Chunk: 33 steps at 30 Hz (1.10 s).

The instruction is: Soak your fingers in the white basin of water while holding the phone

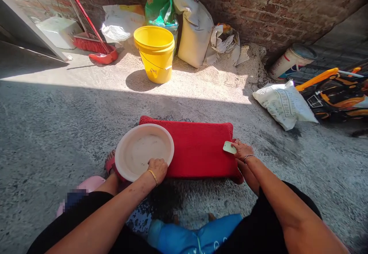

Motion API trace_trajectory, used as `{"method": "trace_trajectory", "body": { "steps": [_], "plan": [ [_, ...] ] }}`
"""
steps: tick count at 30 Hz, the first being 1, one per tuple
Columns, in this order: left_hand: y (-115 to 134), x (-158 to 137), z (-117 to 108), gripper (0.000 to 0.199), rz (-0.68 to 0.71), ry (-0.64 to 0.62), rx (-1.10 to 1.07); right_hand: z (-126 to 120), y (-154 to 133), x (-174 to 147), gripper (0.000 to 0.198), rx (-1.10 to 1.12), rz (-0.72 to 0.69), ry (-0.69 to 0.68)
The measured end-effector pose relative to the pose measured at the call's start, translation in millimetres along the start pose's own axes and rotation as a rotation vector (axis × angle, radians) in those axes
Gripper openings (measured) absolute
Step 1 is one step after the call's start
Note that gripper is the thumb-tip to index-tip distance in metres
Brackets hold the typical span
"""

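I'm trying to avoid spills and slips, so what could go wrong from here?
The pale basin reaches past the left end of the red-covered block, so it might tip if the left hand loosens its hold. The small pale-green object in the right hand, near the block's right end, could drop. The dark floor patch looks wet, so footing there may be slippery.

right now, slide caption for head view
Left hand grips round pale plastic basin; right hand holds flat pale green object.

1 head view, forward-down: basin (135,150) near, brick wall (247,6) beyond
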<state>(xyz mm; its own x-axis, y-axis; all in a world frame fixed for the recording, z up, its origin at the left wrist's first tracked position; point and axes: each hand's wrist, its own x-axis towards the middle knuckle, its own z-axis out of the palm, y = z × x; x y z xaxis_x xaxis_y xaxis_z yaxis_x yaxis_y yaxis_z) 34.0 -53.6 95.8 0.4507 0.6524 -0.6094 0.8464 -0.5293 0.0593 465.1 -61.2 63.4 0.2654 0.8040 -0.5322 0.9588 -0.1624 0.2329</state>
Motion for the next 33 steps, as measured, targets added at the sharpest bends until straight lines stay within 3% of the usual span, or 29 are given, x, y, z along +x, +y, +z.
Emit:
{"method": "trace_trajectory", "body": {
  "steps": [3,5,8,14,17,20,25,28,30,33],
  "plan": [
    [-0.3,-2.1,-1.1,0.032,-0.008,-0.006,0.005,3.2,48.4,-12.0,0.041,-0.011,0.174,-0.026],
    [-0.8,-3.2,-2.0,0.032,-0.021,-0.015,0.007,1.2,43.1,-17.3,0.041,-0.012,0.128,-0.005],
    [-2.8,-4.5,-4.7,0.031,-0.034,-0.060,-0.006,-5.5,-15.3,-20.2,0.044,-0.001,-0.097,0.049],
    [-8.4,-0.7,-9.0,0.032,-0.050,-0.114,-0.011,-25.0,-181.1,-32.3,0.048,0.067,-0.501,0.098],
    [-9.6,4.1,-7.3,0.032,-0.031,-0.127,-0.003,-24.7,-211.8,-28.9,0.049,0.072,-0.577,0.085],
    [-9.7,7.5,-4.9,0.032,-0.010,-0.121,-0.001,-14.7,-181.2,-21.4,0.050,0.043,-0.538,0.058],
    [-7.2,6.8,-5.6,0.032,-0.003,-0.112,-0.011,6.0,-45.4,-18.7,0.057,-0.041,-0.241,-0.070],
    [-6.3,6.6,-7.9,0.032,-0.007,-0.128,-0.015,9.0,22.3,-24.5,0.046,-0.132,-0.020,-0.114],
    [-6.1,6.9,-9.1,0.033,-0.010,-0.138,-0.016,4.2,38.4,-31.4,0.042,-0.162,0.070,-0.111],
    [-6.1,7.3,-10.2,0.034,-0.014,-0.152,-0.016,-8.0,7.8,-44.6,0.045,-0.135,-0.007,-0.083]
  ]
}}
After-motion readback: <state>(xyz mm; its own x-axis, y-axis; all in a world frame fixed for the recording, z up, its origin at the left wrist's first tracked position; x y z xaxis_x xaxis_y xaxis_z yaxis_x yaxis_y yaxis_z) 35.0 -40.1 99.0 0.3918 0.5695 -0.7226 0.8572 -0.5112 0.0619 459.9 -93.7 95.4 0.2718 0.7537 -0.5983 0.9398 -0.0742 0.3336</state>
